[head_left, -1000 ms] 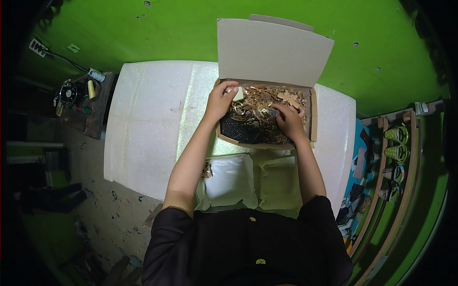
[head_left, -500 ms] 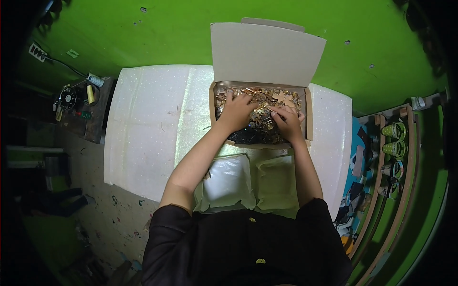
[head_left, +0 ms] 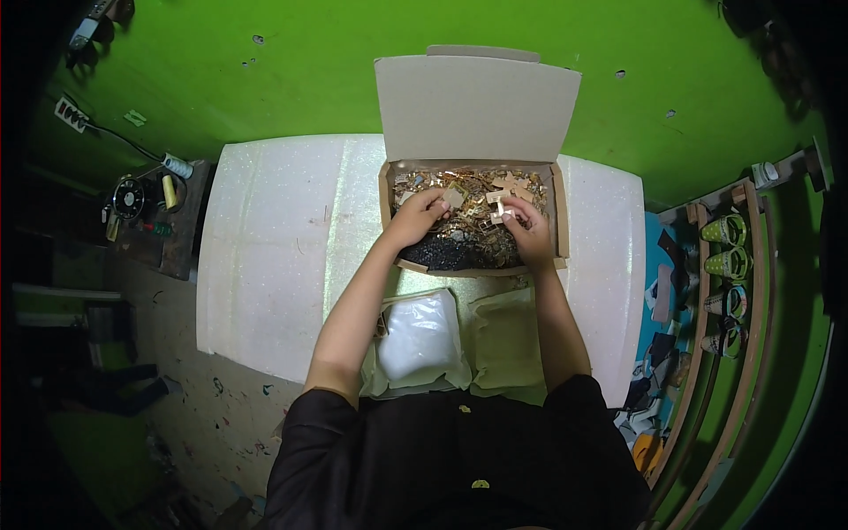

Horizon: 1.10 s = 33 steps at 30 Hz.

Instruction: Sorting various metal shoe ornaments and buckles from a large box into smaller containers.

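An open cardboard box [head_left: 562, 221] stands on the pale table, filled with small gold-coloured metal pieces [head_left: 477, 231] and a dark heap of black bits [head_left: 433, 254] at its near left. Over it, my left hand [head_left: 413, 221] is closed, pinching a small flat tan piece [head_left: 453, 196] between thumb and fingers. To its right, my right hand [head_left: 532, 235] grips a small pale piece with cut-out edges [head_left: 502, 212]. Both pieces are too small for their kind to be made out. More tan pieces [head_left: 521, 184] lie at the box's far right.
The box lid [head_left: 477, 106] stands up near the green wall. Between my forearms lie a packet with white contents [head_left: 415, 340] and an olive packet [head_left: 505, 340]. A side table [head_left: 150, 238] with spools is at the left; a wooden rack [head_left: 702, 283] holds sandals at the right.
My hands have come up out of the box contents, each with a small piece now visible in its fingers. The left hand has shifted left. The whole view has shifted slightly.
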### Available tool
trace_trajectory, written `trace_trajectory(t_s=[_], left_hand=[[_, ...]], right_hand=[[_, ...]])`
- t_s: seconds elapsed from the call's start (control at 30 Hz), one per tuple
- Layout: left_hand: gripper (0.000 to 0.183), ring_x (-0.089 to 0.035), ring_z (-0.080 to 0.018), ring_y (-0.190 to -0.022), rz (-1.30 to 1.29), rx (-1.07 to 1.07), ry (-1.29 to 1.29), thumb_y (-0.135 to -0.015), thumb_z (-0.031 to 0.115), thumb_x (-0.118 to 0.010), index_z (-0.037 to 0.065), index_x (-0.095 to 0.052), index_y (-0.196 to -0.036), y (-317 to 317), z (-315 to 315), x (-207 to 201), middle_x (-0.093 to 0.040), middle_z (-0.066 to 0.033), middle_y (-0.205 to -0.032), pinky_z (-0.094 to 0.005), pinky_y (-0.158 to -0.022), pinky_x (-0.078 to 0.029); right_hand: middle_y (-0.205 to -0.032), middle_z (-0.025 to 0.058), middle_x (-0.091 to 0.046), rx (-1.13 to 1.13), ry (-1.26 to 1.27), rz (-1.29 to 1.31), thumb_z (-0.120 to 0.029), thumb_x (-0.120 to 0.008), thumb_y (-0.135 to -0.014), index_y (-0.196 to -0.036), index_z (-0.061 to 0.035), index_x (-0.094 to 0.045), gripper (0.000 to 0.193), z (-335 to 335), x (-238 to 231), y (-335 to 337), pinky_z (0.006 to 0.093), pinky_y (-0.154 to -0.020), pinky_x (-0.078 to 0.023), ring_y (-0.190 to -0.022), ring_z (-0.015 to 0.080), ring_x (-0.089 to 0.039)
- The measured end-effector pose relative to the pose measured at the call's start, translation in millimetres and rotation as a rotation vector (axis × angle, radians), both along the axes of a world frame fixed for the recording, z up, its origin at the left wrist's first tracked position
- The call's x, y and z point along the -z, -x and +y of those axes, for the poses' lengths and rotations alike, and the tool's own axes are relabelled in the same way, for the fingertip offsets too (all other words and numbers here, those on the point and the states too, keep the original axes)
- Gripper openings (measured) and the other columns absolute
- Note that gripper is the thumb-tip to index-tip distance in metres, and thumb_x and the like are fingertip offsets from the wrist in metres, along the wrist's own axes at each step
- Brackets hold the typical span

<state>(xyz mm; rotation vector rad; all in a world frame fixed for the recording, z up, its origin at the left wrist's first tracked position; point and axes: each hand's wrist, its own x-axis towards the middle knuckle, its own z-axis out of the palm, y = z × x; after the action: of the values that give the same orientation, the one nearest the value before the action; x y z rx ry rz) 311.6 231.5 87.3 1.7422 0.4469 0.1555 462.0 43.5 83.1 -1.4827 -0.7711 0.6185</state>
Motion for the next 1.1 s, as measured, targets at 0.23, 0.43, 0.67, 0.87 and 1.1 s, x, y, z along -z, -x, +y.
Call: trace_trajectory(t_s=[0.23, 0.43, 0.67, 0.87, 1.1], left_hand=[[0.020, -0.058, -0.0100, -0.086, -0.151, -0.211, 0.222, -0.092, 0.009, -0.050, 0.000, -0.054, -0.109, 31.2, -27.2, -7.1, -0.062, -0.0033, -0.094, -0.0243, -0.081, -0.046], [0.024, -0.054, -0.0080, -0.078, -0.134, -0.422, 0.061, -0.089, 0.015, -0.057, -0.004, -0.062, -0.101, 42.1, -62.1, -23.6, -0.063, -0.0024, -0.084, -0.0209, -0.072, -0.043], [0.024, -0.056, -0.0078, -0.081, -0.193, -0.377, 0.197, -0.090, 0.012, -0.055, -0.003, -0.060, -0.108, 52.3, -87.5, -29.3, -0.063, -0.0033, -0.092, -0.0218, -0.075, -0.045], [0.021, -0.058, -0.0103, -0.074, -0.251, -0.551, 0.235, -0.090, 0.010, -0.054, -0.004, -0.059, -0.104, 9.4, -84.4, 7.1, -0.064, -0.0067, -0.083, -0.0227, -0.068, -0.045], [0.022, -0.057, -0.0141, -0.069, -0.208, -0.480, -0.192, -0.085, 0.016, -0.061, -0.001, -0.061, -0.098, 26.3, -58.9, -0.4, -0.063, -0.0096, -0.079, -0.0271, -0.067, -0.046]], right_hand=[[-0.104, 0.0114, -0.062, 0.090, -0.184, 0.321, -0.003, -0.061, -0.084, -0.130, 0.0024, -0.040, 0.050, 5.5, -14.6, 37.3, 0.0225, -0.085, -0.043, -0.095, 0.0117, -0.057], [-0.106, 0.0108, -0.062, 0.091, -0.181, 0.469, -0.001, -0.058, -0.086, -0.112, 0.0050, -0.054, 0.027, -1.2, -28.0, 65.9, 0.0241, -0.089, -0.042, -0.097, 0.0125, -0.057], [-0.109, 0.0129, -0.061, 0.072, -0.325, 0.618, -0.004, -0.052, -0.090, -0.102, -0.0007, -0.058, 0.013, -14.1, -38.9, 96.9, 0.0285, -0.088, -0.047, -0.095, 0.0175, -0.060], [-0.095, 0.0084, -0.062, 0.190, -0.143, 0.390, -0.003, -0.053, -0.089, -0.102, 0.0029, -0.058, 0.015, 29.2, -16.3, 84.8, 0.0251, -0.081, -0.047, -0.089, 0.0159, -0.061], [-0.085, 0.0061, -0.064, 0.052, -0.017, -0.084, -0.002, -0.059, -0.082, -0.096, -0.0005, -0.062, 0.014, -1.5, -35.5, 73.5, 0.0242, -0.069, -0.047, -0.075, 0.0112, -0.059]])
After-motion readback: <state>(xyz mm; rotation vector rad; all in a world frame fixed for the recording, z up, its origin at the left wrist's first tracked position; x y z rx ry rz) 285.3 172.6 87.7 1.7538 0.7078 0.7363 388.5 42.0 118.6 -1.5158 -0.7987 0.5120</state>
